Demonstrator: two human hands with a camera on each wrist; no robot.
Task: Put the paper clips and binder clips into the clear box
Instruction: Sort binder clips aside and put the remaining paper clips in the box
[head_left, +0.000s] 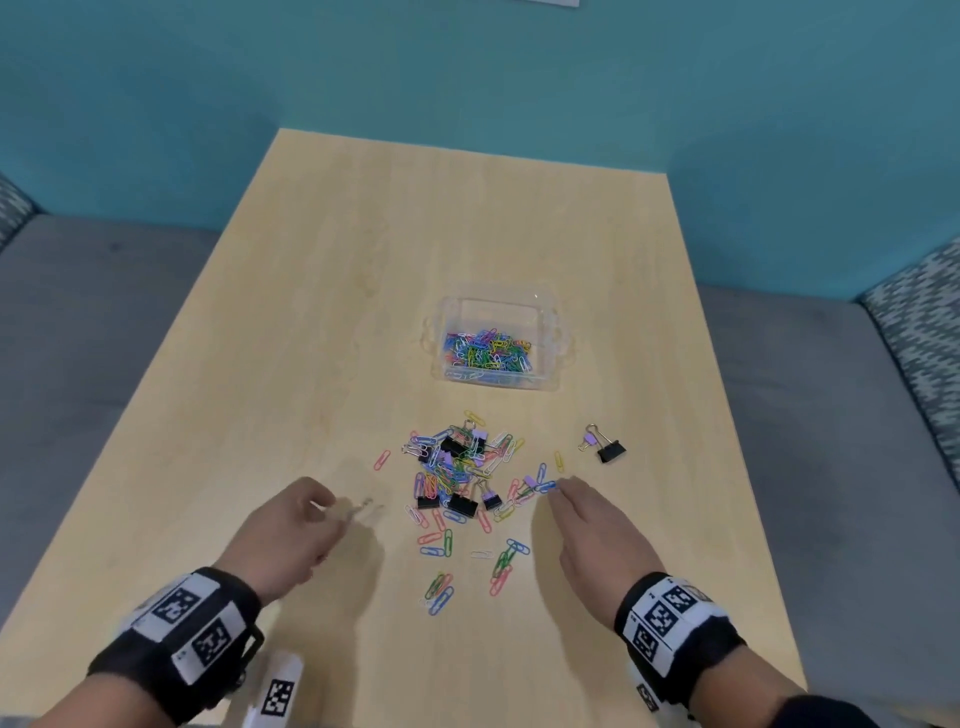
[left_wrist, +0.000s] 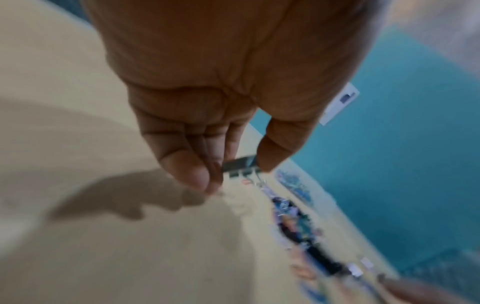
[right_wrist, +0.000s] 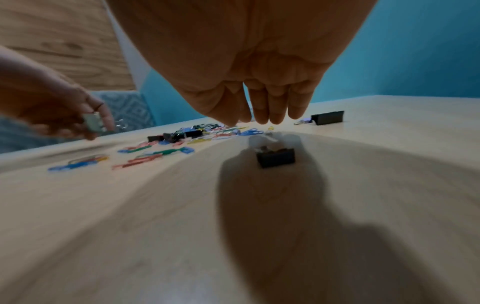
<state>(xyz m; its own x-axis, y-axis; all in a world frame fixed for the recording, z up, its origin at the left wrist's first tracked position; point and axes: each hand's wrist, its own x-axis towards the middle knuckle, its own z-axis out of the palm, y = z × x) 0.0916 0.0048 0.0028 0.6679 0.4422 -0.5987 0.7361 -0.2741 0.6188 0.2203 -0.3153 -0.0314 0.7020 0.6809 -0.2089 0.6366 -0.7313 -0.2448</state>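
Head view shows the clear box (head_left: 501, 340) standing at mid-desk, already part-filled with coloured paper clips, while a loose heap of paper clips (head_left: 457, 473) and binder clips lies on the desk (head_left: 322, 322) between the box and both hands. The left hand (head_left: 288, 530) hovers just left of the heap, its fingers (left_wrist: 197, 174) curled with the thumb to pinch a small silvery binder clip (left_wrist: 240, 165); motion blur makes it hard to say whether anything else rides with it. The right hand (head_left: 592, 525) reaches to the heap's right edge, fingers (right_wrist: 270, 115) straight and pointing down, tips touching or nearly touching a blue paper clip (head_left: 545, 486), with nothing held yet. A black binder clip (head_left: 611, 451) with a small purple one beside it sits apart to the right.

The likely risk: the flat paper clips slide under straight fingertips and scatter toward the desk edge instead of lifting. The left hand's pinch is narrow, so a quick swing toward the box could drop the clip short.
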